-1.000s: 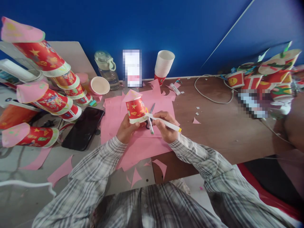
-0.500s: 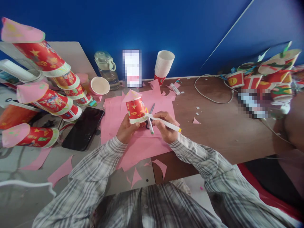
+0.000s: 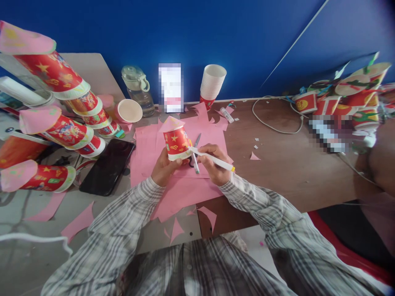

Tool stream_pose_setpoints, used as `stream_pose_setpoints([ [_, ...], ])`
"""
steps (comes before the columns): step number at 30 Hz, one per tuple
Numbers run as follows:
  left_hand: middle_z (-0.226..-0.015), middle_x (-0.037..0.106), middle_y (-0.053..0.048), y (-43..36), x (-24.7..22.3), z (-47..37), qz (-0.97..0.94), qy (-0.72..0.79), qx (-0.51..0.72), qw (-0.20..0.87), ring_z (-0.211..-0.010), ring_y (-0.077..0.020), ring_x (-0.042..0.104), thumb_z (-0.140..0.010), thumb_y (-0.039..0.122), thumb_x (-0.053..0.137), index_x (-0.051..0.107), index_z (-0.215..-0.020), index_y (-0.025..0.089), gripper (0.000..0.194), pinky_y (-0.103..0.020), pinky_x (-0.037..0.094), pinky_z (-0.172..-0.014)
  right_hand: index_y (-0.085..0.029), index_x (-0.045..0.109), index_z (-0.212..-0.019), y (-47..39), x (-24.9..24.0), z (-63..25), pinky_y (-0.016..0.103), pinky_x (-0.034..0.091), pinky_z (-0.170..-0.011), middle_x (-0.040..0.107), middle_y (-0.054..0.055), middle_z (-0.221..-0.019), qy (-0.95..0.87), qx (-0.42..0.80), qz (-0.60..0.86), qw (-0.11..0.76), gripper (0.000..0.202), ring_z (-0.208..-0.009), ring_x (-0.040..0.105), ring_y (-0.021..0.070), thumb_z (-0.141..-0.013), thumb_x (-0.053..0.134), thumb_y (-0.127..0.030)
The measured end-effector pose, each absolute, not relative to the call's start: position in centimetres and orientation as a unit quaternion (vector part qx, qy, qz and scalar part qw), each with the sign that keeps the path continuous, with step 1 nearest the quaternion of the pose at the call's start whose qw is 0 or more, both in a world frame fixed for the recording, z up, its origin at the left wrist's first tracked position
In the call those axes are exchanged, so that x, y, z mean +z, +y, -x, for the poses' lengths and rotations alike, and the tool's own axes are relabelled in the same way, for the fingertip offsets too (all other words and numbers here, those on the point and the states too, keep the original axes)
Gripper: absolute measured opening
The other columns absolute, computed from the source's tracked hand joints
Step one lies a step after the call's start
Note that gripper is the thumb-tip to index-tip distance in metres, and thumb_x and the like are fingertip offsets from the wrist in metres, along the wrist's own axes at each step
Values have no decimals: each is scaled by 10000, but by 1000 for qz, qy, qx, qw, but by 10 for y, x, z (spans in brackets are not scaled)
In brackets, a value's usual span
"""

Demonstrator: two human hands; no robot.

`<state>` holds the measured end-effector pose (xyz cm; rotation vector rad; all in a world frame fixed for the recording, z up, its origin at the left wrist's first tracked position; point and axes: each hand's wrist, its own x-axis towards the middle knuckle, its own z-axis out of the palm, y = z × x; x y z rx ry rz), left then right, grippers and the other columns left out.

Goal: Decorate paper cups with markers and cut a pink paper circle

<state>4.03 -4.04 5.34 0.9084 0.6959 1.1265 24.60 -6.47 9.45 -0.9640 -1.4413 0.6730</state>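
Observation:
A red paper cup (image 3: 175, 142), topped with a pink paper cone (image 3: 171, 123), is held upright by my left hand (image 3: 165, 167) at its lower rim. My right hand (image 3: 216, 162) grips a white marker (image 3: 217, 160) with a yellow end, its tip at the cup's lower right side. A second white marker (image 3: 195, 163) with a green end is just right of the cup, close to my right fingers. Behind it are scissors (image 3: 198, 140), their handles partly hidden. Pink paper sheets (image 3: 185, 189) lie beneath both hands.
Decorated cup stacks (image 3: 69, 131) and a black phone (image 3: 108, 166) are at left. Toward the wall stand a water bottle (image 3: 137, 90), an open cup (image 3: 129, 111), a lit screen (image 3: 170, 87) and stacked cups (image 3: 212, 84). A glue stick (image 3: 227, 115), cable (image 3: 274, 130) and more cups (image 3: 328, 106) are at right.
The view has shifted very slightly. Both hands keep their hold, and the marker tip has moved a little to the left against the cup.

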Motion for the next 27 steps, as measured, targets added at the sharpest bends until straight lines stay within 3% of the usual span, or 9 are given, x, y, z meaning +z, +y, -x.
stream_pose_setpoints([
  [11,-1178,862,-66,-39,52,-39,-398,301,500,707,-1032,-265,835,-781,537,1069,676,-1261,240,688,-481,648,-983,-222,780,-1027,-66,92,-248,321,599,-616,813,35,-855,-643,263,391,604,228,-653,744,169,-1031,769,-450],
  [19,-1194,856,-70,-39,52,-38,-410,302,496,703,-1074,-273,837,-800,552,1057,664,-1284,243,696,-509,652,-1024,-228,779,-1020,-66,91,-249,343,622,-625,823,38,-857,-633,272,416,594,310,-644,746,175,-1021,756,-536],
  [27,-1174,867,-70,-39,51,-39,-400,293,507,705,-1044,-271,845,-803,512,1062,679,-1253,229,656,-474,653,-976,-227,787,-1016,-66,91,-248,322,613,-616,823,26,-833,-638,250,400,609,219,-623,735,163,-1028,765,-444],
])
